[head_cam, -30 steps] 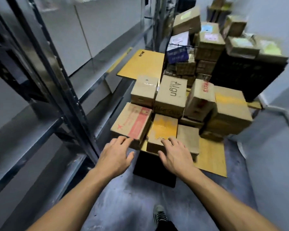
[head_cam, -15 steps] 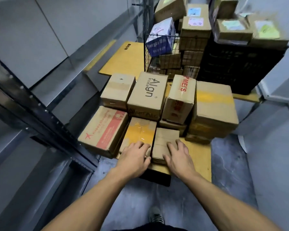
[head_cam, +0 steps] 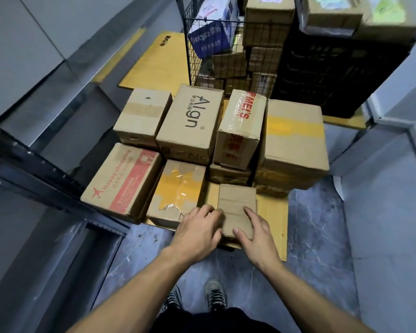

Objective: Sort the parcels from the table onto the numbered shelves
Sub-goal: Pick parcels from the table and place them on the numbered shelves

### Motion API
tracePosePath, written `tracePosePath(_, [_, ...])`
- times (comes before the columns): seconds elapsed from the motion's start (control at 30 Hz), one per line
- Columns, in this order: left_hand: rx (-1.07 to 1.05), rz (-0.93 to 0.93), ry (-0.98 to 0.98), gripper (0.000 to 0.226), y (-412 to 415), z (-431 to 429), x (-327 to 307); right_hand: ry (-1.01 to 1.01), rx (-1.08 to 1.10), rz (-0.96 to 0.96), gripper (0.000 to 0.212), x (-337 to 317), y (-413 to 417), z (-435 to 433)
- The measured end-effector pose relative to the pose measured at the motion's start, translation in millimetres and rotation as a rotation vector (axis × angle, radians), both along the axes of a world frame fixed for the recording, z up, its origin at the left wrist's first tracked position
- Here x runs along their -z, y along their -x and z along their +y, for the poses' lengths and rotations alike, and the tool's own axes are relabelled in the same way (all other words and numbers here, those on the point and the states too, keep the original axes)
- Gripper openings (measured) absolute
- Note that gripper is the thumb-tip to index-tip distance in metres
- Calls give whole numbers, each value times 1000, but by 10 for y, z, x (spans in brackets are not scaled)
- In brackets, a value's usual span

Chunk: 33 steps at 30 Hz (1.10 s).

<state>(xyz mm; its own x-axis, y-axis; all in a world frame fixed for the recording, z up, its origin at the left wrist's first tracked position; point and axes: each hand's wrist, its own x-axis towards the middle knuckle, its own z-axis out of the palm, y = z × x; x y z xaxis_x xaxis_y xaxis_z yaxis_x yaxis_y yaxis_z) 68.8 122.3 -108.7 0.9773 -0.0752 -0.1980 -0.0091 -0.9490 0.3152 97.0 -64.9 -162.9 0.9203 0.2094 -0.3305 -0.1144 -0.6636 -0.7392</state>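
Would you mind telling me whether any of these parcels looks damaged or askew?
Yes: the yellow-taped parcel, left of the small parcel that the left hand grips and the right hand rests on, has torn tape and a ragged rip near its front edge. The red-lettered box further back appears to lean.

Your single view comes from the camera on your head. It faces forward and steeply down from standing height, so your forearms run up from the bottom edge and your shoes [head_cam: 215,296] show at bottom centre. The table [head_cam: 274,224] fills mid-frame: its near edge lies close below you, and its far edge runs off toward the wire cage [head_cam: 197,56] at the top. Your left hand [head_cam: 197,234] and right hand [head_cam: 257,239] meet at the small parcel [head_cam: 237,203] by that near edge, just below the frame's centre. The wide lens slants the shelf rack [head_cam: 46,179] along the left side.
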Motion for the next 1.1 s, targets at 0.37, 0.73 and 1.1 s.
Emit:
tracePosePath(0.37, [-108, 170, 211, 59, -13, -190, 73, -163, 43, 68, 62, -45, -38, -74])
tracePosePath(0.73, [-390, -334, 902, 55, 247, -89, -298, -600, 133, -55, 47, -548, -32, 107])
tracePosePath(1.1, [-519, -372, 1176, 54, 431, 54, -572, -552, -71, -228, 48, -920, 106, 316])
